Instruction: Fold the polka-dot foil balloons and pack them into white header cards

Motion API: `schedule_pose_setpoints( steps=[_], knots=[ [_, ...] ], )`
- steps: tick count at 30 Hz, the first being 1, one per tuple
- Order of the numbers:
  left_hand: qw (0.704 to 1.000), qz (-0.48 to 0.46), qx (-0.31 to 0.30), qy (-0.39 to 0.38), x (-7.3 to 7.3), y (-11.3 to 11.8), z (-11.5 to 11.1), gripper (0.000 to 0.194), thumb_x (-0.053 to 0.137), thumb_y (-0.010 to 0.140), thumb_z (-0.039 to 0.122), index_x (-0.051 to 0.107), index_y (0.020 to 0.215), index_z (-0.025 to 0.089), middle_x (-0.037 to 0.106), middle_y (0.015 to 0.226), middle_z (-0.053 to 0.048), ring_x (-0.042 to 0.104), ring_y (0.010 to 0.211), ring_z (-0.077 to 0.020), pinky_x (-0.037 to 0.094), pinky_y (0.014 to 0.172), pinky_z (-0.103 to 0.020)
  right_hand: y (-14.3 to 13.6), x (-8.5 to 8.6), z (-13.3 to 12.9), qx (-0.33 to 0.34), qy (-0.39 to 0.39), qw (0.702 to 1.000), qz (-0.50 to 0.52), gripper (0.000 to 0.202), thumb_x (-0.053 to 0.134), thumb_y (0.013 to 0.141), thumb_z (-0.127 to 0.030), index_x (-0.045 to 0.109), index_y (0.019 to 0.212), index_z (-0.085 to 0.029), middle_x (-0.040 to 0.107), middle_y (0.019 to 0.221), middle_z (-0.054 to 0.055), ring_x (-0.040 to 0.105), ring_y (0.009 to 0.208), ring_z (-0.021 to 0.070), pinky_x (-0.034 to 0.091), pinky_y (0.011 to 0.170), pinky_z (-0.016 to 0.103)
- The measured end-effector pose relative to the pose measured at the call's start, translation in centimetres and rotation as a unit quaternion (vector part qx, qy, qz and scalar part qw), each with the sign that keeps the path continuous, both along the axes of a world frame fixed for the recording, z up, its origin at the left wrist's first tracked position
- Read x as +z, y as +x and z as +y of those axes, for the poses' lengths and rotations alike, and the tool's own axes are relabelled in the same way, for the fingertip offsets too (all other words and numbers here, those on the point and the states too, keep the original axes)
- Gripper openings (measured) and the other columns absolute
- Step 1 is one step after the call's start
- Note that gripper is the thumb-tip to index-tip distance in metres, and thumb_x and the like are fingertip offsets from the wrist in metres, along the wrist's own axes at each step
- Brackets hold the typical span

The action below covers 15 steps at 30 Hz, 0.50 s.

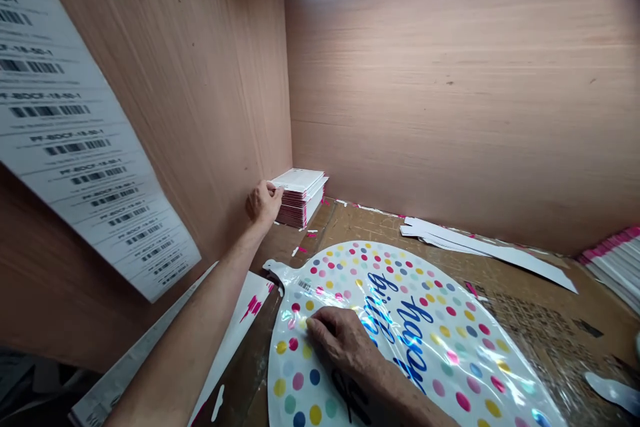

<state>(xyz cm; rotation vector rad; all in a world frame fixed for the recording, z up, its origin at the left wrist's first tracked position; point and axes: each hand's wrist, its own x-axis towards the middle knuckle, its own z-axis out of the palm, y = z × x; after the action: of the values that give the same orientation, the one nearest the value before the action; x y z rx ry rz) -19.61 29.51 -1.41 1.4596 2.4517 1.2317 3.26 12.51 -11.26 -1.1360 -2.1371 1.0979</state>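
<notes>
My left hand (265, 201) reaches to the back left corner, its fingers pinched at the near edge of the top white card on a stack of white cards with pink edges (295, 207). A flat white foil balloon (445, 353) with coloured dots and blue lettering lies in front of me, its tail (280, 271) pointing left. My right hand (343, 337) rests on the balloon with curled fingers, thumb against the forefinger. Below that palm a dark looped object (350, 393) shows, resembling scissor handles. What the right fingers grip is hidden.
Wooden panels (450, 100) rise at the back and left. A barcode label sheet (85, 127) hangs at left above a white printed card (245, 320). White paper strips (485, 250), another stack of pink-edged cards (615, 260) and a pale, flat, rounded piece (613, 392) lie on the brown cardboard surface (360, 217).
</notes>
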Motion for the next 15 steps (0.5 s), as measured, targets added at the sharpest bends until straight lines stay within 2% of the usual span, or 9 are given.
schedule_pose_setpoints(
  steps=[3, 5, 9, 12, 15],
  knots=[
    [0.999, 0.036, 0.000, -0.020, 0.3, 0.0, 2.0, 0.034, 0.064, 0.081, 0.044, 0.069, 0.107, 0.022, 0.070, 0.116, -0.011, 0.060, 0.114, -0.0280, 0.045, 0.096, -0.037, -0.4, -0.7, 0.5, -0.011, 0.019, 1.000, -0.018, 0.031, 0.048, 0.094, -0.034, 0.063, 0.072, -0.018, 0.064, 0.070, 0.002, 0.054, 0.063, 0.0127, 0.036, 0.059, 0.023],
    [0.998, 0.050, -0.002, -0.038, 0.5, -0.2, 3.4, 0.027, 0.064, 0.081, 0.037, 0.072, 0.102, 0.020, 0.070, 0.117, -0.012, 0.059, 0.116, -0.0287, 0.044, 0.097, -0.037, -0.6, -1.3, 0.4, -0.022, 0.048, 0.999, -0.010, 0.032, 0.047, 0.095, -0.036, 0.065, 0.076, -0.019, 0.068, 0.074, 0.003, 0.058, 0.066, 0.0136, 0.038, 0.061, 0.024],
    [0.995, 0.063, -0.004, -0.079, 0.7, -0.9, 5.6, 0.020, 0.058, 0.084, 0.025, 0.075, 0.092, 0.019, 0.073, 0.107, -0.014, 0.065, 0.105, -0.0300, 0.049, 0.087, -0.037, -0.6, -2.2, -0.3, -0.013, 0.093, 0.995, 0.017, 0.031, 0.046, 0.096, -0.038, 0.068, 0.083, -0.020, 0.071, 0.080, 0.004, 0.062, 0.070, 0.0147, 0.042, 0.066, 0.024],
    [0.993, 0.074, 0.002, -0.091, 0.9, -1.0, 6.2, 0.025, 0.053, 0.086, 0.024, 0.073, 0.098, 0.016, 0.072, 0.111, -0.018, 0.066, 0.104, -0.0308, 0.049, 0.083, -0.037, -0.6, -2.4, -0.7, -0.016, 0.096, 0.995, 0.023, 0.031, 0.046, 0.095, -0.038, 0.069, 0.083, -0.020, 0.071, 0.081, 0.005, 0.063, 0.070, 0.0151, 0.043, 0.067, 0.024],
    [0.993, 0.083, 0.008, -0.083, 1.7, -1.0, 5.4, 0.031, 0.046, 0.091, 0.025, 0.070, 0.105, 0.014, 0.071, 0.115, -0.019, 0.065, 0.106, -0.0289, 0.048, 0.081, -0.034, -0.3, -1.7, -0.2, -0.023, 0.046, 0.998, 0.047, 0.036, 0.047, 0.095, -0.042, 0.069, 0.080, -0.018, 0.070, 0.077, 0.005, 0.061, 0.067, 0.0150, 0.043, 0.063, 0.024]
  ],
)
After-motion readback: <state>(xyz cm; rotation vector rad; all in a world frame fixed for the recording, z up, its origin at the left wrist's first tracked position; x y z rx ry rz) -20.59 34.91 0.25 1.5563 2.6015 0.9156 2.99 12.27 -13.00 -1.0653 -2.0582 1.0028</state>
